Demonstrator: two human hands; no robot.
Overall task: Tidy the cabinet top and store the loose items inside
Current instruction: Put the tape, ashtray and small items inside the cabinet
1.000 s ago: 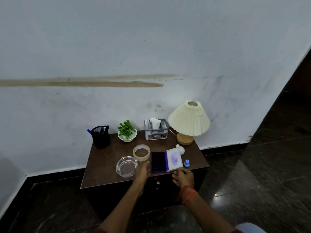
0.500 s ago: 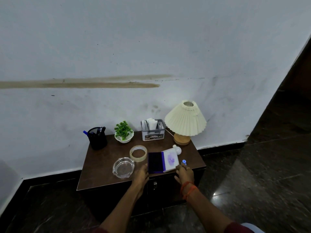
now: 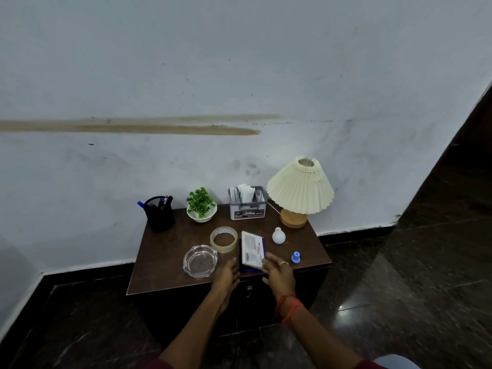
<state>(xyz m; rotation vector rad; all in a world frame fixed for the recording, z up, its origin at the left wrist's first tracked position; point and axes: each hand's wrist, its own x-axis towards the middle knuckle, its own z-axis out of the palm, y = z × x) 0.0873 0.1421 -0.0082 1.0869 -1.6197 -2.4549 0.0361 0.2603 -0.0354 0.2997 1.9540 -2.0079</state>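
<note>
On the dark brown cabinet top lies a blue stamp pad with its white lid swung nearly shut over it. My left hand rests against the pad's left front edge. The fingers of my right hand touch the lid's right front corner. A white bulb and a small blue cap lie to the right of the pad. A roll of clear tape and a glass ashtray sit to its left.
Along the back stand a black pen holder, a small green plant in a white bowl, a grey organiser box and a cream pleated lamp. A latch shows on the cabinet front. Dark polished floor surrounds the cabinet.
The stamp pad's lid lay open to the right and has been folded over the pad. My right hand moved from beside the blue cap to the lid.
</note>
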